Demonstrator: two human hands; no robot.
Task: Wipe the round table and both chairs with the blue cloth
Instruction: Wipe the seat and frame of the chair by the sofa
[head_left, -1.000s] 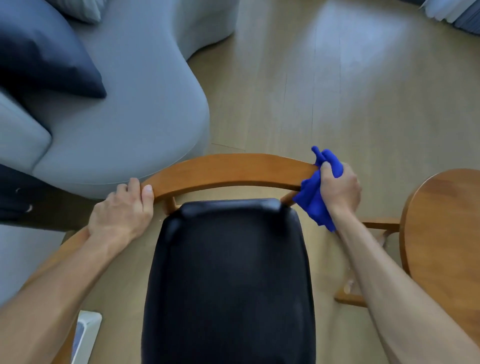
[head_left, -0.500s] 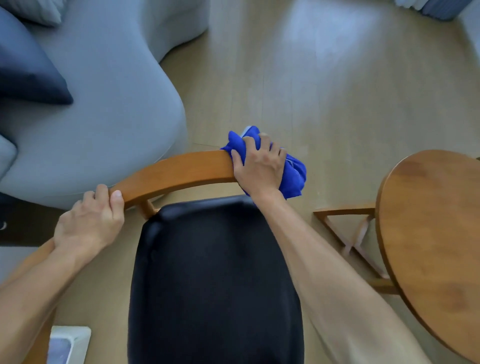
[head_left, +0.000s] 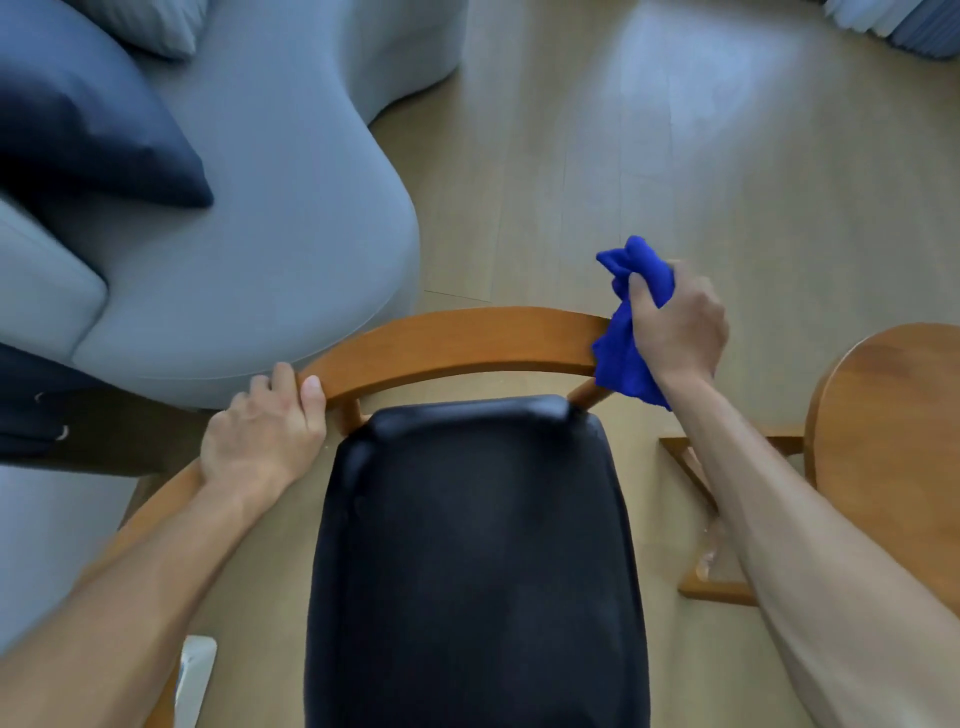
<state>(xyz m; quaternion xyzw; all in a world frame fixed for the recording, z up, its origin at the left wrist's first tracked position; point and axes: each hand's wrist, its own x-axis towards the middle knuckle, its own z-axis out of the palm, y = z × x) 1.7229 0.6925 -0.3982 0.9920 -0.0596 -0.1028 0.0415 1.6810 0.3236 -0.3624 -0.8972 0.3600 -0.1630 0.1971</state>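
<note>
Head view: blue cloth (head_left: 626, 353) hides chair rail's (head_left: 457, 338) right end.

one chair (head_left: 457, 343), one round table (head_left: 893, 415), one blue cloth (head_left: 626, 358), two cushions (head_left: 93, 140)

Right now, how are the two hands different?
The left hand grips the bare wood of the chair's curved back rail near its left end; the right hand is at the rail's right end. The left hand holds only wood; the right hand clutches the bunched blue cloth against the rail. Both have their fingers curled and both are at the same rail.
</note>
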